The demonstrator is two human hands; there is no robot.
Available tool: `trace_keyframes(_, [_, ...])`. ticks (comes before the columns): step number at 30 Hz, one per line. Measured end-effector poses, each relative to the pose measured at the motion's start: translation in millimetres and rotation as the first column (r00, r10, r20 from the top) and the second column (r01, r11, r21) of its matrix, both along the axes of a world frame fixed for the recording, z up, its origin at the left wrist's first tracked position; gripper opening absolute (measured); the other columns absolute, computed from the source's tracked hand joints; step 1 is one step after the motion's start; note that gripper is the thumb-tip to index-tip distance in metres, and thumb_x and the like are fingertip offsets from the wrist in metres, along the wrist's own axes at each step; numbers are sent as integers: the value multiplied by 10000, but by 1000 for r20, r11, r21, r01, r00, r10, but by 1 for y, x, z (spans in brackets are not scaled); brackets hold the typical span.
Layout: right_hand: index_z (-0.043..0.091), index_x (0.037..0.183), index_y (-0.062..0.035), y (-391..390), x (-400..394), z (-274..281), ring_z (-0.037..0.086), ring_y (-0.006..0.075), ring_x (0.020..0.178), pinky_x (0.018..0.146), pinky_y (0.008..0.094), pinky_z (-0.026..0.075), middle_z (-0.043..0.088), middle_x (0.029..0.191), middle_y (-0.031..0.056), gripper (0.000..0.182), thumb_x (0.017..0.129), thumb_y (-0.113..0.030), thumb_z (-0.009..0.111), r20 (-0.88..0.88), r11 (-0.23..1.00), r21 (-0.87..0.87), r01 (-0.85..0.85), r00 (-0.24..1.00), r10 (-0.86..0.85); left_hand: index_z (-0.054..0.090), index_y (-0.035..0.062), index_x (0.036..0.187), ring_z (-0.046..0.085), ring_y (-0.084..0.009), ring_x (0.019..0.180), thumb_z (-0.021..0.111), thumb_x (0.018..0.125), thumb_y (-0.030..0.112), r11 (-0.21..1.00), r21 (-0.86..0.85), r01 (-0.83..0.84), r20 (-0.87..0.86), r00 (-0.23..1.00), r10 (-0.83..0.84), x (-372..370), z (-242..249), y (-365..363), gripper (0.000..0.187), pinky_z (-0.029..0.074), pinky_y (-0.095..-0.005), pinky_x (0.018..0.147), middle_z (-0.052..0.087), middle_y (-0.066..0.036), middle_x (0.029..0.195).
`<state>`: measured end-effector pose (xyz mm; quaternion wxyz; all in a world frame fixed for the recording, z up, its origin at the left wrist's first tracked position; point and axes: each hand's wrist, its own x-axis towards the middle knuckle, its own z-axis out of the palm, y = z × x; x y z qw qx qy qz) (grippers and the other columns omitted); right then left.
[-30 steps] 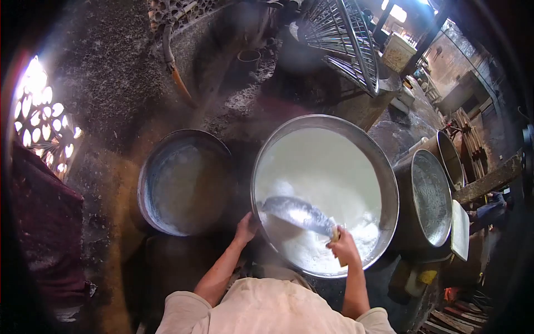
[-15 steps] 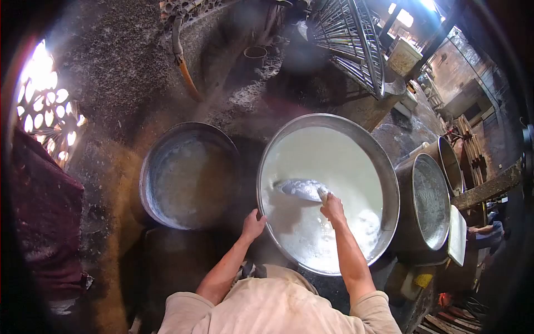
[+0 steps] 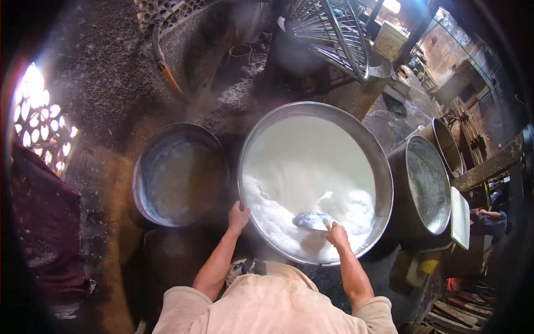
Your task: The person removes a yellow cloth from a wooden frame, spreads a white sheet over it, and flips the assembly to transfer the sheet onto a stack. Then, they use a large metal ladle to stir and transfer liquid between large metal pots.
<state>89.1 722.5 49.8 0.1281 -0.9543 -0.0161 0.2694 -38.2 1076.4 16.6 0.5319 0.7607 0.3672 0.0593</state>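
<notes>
A large round metal vat (image 3: pixel 384 178) stands in front of me, holding a milky white liquid (image 3: pixel 311 145). White foam (image 3: pixel 267 214) covers the part of the surface nearest me. My right hand (image 3: pixel 337 235) is wrapped round the handle of a broad metal scoop (image 3: pixel 311 220), whose blade lies at the foam, partly sunk in the liquid. On the vat's near left side, my left hand (image 3: pixel 238 217) grips the rim, with the thumb up along the edge.
To the left sits a wide dark pan (image 3: pixel 181 178) with a thin layer inside. Right of the vat are a metal tub (image 3: pixel 428 186), another vessel (image 3: pixel 445 145) behind it and a white board (image 3: pixel 460 218). A large slatted metal frame (image 3: pixel 328 36) stands beyond. Another person (image 3: pixel 492 220) is at far right.
The scoop and my right hand have moved toward me, from the middle of the vat to its near side. Foam has gathered at the near left. My left hand stays on the rim.
</notes>
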Motion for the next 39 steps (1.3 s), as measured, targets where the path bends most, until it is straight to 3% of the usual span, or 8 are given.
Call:
trace_keyframes(12, [561, 1041, 15, -133, -12, 110, 594, 410, 892, 785, 458, 484, 619, 885, 263, 425, 632, -91, 600, 59, 995, -6, -103, 993, 103, 557, -39, 1074, 594, -335, 955, 515, 768, 155, 991, 32, -130, -30, 991, 131, -2, 18, -22, 365, 445, -364, 818, 624, -211, 987])
trace_keyframes(14, [564, 997, 20, -148, -4, 130, 592, 202, 467, 399, 330, 463, 611, 632, 148, 396, 608, -15, 626, 139, 983, 58, -176, 976, 167, 515, -39, 1166, 560, -347, 1044, 511, 785, 163, 986, 60, -154, -10, 988, 155, -6, 8, -28, 432, 427, -373, 883, 592, -235, 1082])
trace_keyframes(20, [568, 918, 1, -166, 32, 189, 519, 124, 420, 341, 282, 402, 550, 579, 59, 358, 572, 51, 641, 99, 941, 337, 21, 993, -57, 450, -38, 1243, 520, -355, 1107, 499, 836, 187, 971, 123, -204, 9, 979, 204, -10, -10, -42, 468, 408, -375, 925, 547, -249, 1164])
trace_keyframes(24, [560, 917, 25, -174, 85, 98, 606, 243, 501, 423, 359, 474, 585, 608, 168, 302, 625, -50, 566, 572, 929, 357, -94, 809, -138, 428, -46, 1264, 498, -351, 1140, 492, 842, 181, 971, 120, -209, -56, 975, 217, -7, 21, -49, 484, 395, -369, 945, 523, -250, 1202])
trace_keyframes(25, [560, 967, 42, -157, 88, 102, 608, 426, 793, 686, 460, 506, 606, 768, 273, 367, 609, -33, 536, 563, 976, 216, -16, 819, -111, 419, -47, 1273, 489, -348, 1151, 495, 842, 183, 980, 86, -181, -66, 980, 186, -7, 22, -47, 494, 389, -367, 955, 513, -249, 1216])
trace_keyframes(28, [534, 952, 8, -147, 119, 46, 596, 244, 482, 427, 369, 505, 581, 593, 151, 337, 620, -47, 554, 423, 932, 351, 94, 872, -247, 412, -41, 1283, 482, -344, 1160, 501, 843, 185, 982, 79, -170, -79, 981, 176, -8, 2, -39, 503, 382, -368, 968, 507, -246, 1227])
trace_keyframes(31, [528, 955, -13, -125, 114, 25, 559, 186, 446, 365, 329, 471, 564, 574, 101, 336, 626, -27, 594, 234, 895, 402, 192, 924, -303, 414, -39, 1283, 484, -344, 1158, 505, 841, 184, 974, 116, -196, -88, 974, 207, -7, 6, -42, 503, 380, -371, 973, 511, -246, 1222])
trace_keyframes(39, [499, 979, -13, -76, 56, 0, 546, 186, 449, 372, 327, 471, 551, 606, 108, 368, 626, -44, 598, 26, 856, 468, 221, 964, -264, 511, -25, 1172, 552, -342, 1057, 527, 821, 179, 962, 170, -213, -61, 972, 225, -8, 18, -42, 406, 429, -387, 886, 582, -225, 1110])
